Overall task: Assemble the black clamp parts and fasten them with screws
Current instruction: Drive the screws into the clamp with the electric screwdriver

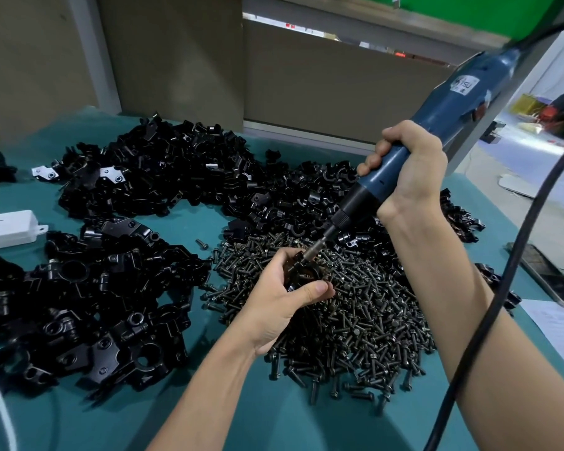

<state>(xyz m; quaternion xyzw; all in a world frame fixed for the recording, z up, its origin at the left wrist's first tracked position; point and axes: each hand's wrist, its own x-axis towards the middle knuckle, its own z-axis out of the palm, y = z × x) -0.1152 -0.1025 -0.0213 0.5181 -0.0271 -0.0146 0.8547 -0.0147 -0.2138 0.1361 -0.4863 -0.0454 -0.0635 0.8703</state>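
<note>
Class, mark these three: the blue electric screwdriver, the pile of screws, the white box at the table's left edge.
blue electric screwdriver [450,107], head view, middle of its blue body.
pile of screws [355,307], head view, middle of the heap.
white box [9,229], head view, its top face.

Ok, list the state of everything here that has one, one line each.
left hand: grips a clamp over the screws
clamp: held, mostly hidden by fingers
right hand: grips the screwdriver
screwdriver: tilted, bit tip on the clamp
screws: loose heap on the table
clamp parts: loose heaps on the table
</note>
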